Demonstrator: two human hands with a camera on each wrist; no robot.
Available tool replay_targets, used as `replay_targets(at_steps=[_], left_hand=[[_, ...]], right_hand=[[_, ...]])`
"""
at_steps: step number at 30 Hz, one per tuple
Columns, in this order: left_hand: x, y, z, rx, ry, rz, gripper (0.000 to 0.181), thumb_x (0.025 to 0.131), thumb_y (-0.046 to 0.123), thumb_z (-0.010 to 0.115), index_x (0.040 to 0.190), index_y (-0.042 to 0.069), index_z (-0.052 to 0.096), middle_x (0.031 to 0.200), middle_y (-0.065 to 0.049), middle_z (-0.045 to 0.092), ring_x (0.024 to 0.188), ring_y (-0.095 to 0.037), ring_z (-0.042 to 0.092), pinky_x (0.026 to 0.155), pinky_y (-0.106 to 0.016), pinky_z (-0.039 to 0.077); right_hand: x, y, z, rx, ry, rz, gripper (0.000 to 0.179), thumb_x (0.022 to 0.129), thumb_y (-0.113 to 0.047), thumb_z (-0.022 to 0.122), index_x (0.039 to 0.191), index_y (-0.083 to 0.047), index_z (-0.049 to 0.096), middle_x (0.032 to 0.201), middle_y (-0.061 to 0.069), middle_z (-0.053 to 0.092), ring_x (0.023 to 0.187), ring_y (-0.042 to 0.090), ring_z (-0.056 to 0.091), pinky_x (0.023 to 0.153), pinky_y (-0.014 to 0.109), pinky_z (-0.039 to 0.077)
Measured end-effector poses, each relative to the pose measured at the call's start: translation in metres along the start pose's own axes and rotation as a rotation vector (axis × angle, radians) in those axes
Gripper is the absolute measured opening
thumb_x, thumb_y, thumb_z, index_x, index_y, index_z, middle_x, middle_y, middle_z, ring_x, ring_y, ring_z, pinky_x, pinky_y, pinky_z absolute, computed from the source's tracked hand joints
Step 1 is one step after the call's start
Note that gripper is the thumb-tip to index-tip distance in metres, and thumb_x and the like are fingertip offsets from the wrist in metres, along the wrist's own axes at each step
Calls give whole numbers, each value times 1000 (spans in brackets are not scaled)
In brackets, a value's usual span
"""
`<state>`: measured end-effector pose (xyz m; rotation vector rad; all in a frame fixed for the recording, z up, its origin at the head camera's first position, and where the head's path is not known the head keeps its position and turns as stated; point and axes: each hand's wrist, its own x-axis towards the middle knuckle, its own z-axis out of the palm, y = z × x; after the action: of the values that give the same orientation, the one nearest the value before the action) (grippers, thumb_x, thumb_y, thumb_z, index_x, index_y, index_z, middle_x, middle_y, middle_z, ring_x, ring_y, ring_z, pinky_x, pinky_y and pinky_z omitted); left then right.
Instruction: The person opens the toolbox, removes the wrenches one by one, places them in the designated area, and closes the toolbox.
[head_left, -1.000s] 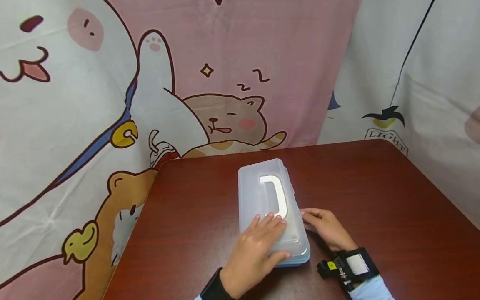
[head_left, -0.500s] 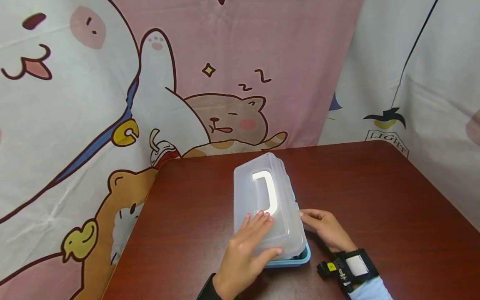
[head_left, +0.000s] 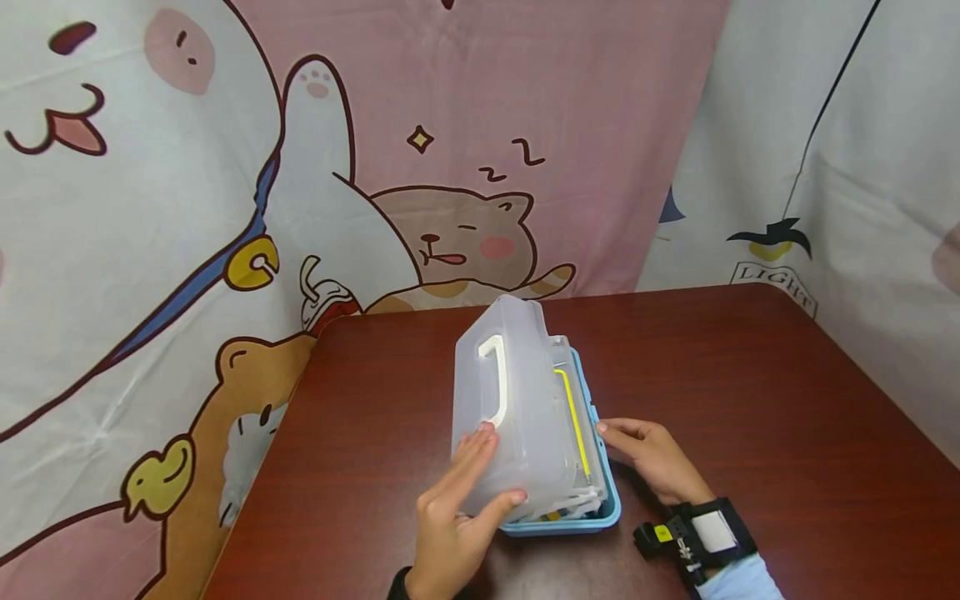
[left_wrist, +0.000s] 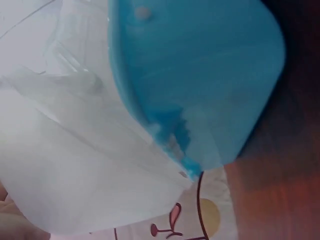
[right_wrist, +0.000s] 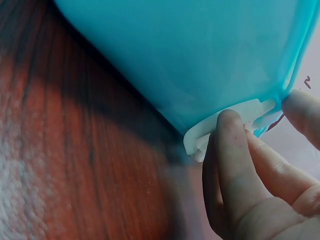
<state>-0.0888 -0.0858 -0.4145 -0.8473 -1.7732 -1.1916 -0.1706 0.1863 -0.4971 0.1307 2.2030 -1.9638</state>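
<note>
A blue plastic storage box (head_left: 581,527) with a frosted lid (head_left: 487,392) sits on the table. The lid is tilted up toward the left, and its white handle (head_left: 501,383) lies on top. My left hand (head_left: 450,521) rests on the lid with straight fingers on its top and the thumb at its near end. In the left wrist view, the lid (left_wrist: 95,165) stands apart from the blue box (left_wrist: 210,75). My right hand (head_left: 660,458) stays at the box's right side; in the right wrist view its fingers (right_wrist: 232,150) hold the white latch (right_wrist: 237,112).
Inside the box shows a clear tray (head_left: 592,450) with a yellow strip (head_left: 573,425). The dark red-brown table (head_left: 750,400) stretches to both sides. Behind its far edge hangs a cartoon-print cloth (head_left: 600,150).
The lid has swung up on its right side and leaned left, baring the clear tray and yellow strip. My left hand moved left with it; the right hand stayed put.
</note>
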Motion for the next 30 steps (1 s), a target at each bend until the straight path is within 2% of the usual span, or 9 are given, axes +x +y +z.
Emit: replay_targets(at_steps=[8, 12, 18, 23, 28, 30], left_hand=[[-6, 1, -11, 7, 72, -42, 57, 71, 6, 80, 119, -14, 56, 119, -30, 59, 114, -36, 58, 98, -33, 42], [-11, 1, -15, -88, 88, -113, 60, 69, -5, 77, 122, -17, 52, 124, -32, 55, 120, -34, 54, 100, -32, 40], [-28, -2, -19, -204, 142, -263, 64, 70, -19, 67, 130, -17, 43, 132, -34, 48, 125, -29, 50, 100, -31, 40], [-47, -9, -24, -264, 215, -400, 64, 76, -23, 57, 137, -13, 38, 136, -28, 48, 125, -28, 51, 101, -33, 39], [-58, -10, -31, -228, 288, -564, 57, 85, -17, 52, 139, -6, 40, 132, -17, 56, 121, -22, 55, 98, -31, 41], [-61, -9, -36, -214, 309, -625, 53, 87, -14, 51, 138, -7, 40, 129, -11, 60, 118, -19, 56, 97, -29, 42]], right_hand=[[-1, 1, 2, 17, -2, -1, 55, 84, -44, 69, 118, -1, 64, 119, 14, 63, 108, 24, 61, 88, 40, 50], [0, 1, 3, 15, 8, 4, 56, 83, -45, 70, 117, -1, 64, 119, 15, 63, 107, 24, 62, 87, 40, 50], [0, 1, 3, -5, 17, 22, 58, 82, -47, 70, 117, -2, 65, 119, 14, 63, 107, 23, 62, 87, 40, 51], [0, 1, 2, 17, 16, 15, 56, 83, -44, 70, 117, 0, 64, 117, 15, 64, 105, 22, 62, 87, 39, 51], [1, 1, 2, 7, 14, 9, 55, 84, -44, 69, 117, 0, 64, 115, 14, 64, 105, 22, 62, 87, 39, 50], [1, 1, 2, -5, 17, 13, 56, 84, -45, 69, 117, 0, 64, 116, 14, 64, 105, 23, 62, 87, 39, 50]])
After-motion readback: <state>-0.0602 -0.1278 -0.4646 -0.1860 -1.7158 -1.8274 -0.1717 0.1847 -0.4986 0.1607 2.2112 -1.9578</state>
